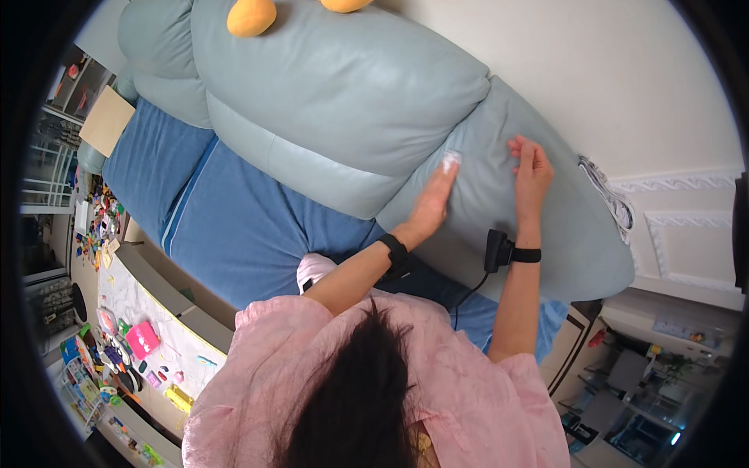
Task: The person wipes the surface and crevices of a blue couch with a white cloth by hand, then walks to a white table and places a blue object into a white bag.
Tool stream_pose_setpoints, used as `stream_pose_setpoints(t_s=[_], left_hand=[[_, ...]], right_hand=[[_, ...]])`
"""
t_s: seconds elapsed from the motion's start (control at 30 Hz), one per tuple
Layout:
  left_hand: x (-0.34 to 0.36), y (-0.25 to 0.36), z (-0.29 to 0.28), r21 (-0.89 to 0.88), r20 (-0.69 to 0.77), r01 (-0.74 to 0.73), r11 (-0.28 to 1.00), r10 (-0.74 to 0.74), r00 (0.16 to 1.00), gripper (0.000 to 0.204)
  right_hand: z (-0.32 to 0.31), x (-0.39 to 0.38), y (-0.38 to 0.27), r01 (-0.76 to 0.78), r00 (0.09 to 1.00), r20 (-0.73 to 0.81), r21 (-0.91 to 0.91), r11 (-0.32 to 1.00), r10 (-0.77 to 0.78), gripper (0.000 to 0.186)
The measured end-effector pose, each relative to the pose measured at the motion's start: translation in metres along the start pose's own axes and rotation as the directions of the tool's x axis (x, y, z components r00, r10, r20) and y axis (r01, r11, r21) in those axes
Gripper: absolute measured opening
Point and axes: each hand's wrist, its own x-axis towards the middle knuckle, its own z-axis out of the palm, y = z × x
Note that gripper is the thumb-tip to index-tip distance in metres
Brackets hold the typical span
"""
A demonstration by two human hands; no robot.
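Observation:
My left hand (pixel 431 204) reaches onto the pale grey-green sofa armrest (pixel 499 199), fingers stretched forward and together. At its fingertips is a small crumpled white wipe or tissue (pixel 451 160), held against the leather beside the seam with the backrest (pixel 335 86). Over the same armrest, farther right, my right hand (pixel 534 171) is raised with its fingers loosely bent and apart. Nothing shows in it. Black straps circle both wrists, and the right one carries a black box (pixel 496 251) with a cable.
Blue covers (pixel 226 218) lie over the sofa seat. Yellow round objects (pixel 251 17) rest atop the backrest. Folded papers or cloth (pixel 607 199) stick out between armrest and wall. At lower left, a marble-patterned table (pixel 175 327) holds a pink case (pixel 143 340) and several small toys.

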Motion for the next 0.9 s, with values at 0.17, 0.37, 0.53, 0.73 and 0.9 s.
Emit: stream_pose_setpoints(t_s=[0.17,0.37,0.53,0.73,0.9], left_hand=[[-0.039,-0.056,-0.014,-0.005,0.295,0.592,0.806,-0.565,0.771,0.059],[-0.001,-0.099,-0.078,-0.739,0.625,0.517,-0.433,-0.726,0.286,0.045],[-0.016,-0.137,-0.141,-0.784,0.608,0.191,-0.591,-0.67,0.427,0.037],[-0.03,-0.206,-0.22,-0.922,0.105,0.385,0.037,-0.934,0.342,0.039],[0.001,-0.178,-0.202,-0.827,-0.176,0.447,0.34,-0.913,0.369,0.048]], right_hand=[[0.002,0.001,0.002,0.017,0.999,-0.037,-0.018,1.0,-0.018,0.031],[0.002,0.0,0.004,0.002,0.999,-0.038,-0.025,1.0,-0.003,0.031],[0.002,0.0,0.002,0.021,0.999,-0.029,-0.024,1.0,-0.021,0.03],[0.008,0.002,0.003,0.043,0.998,-0.039,-0.038,0.998,-0.045,0.03],[-0.004,0.008,0.016,-0.021,0.992,-0.126,-0.083,0.996,0.01,0.03]])
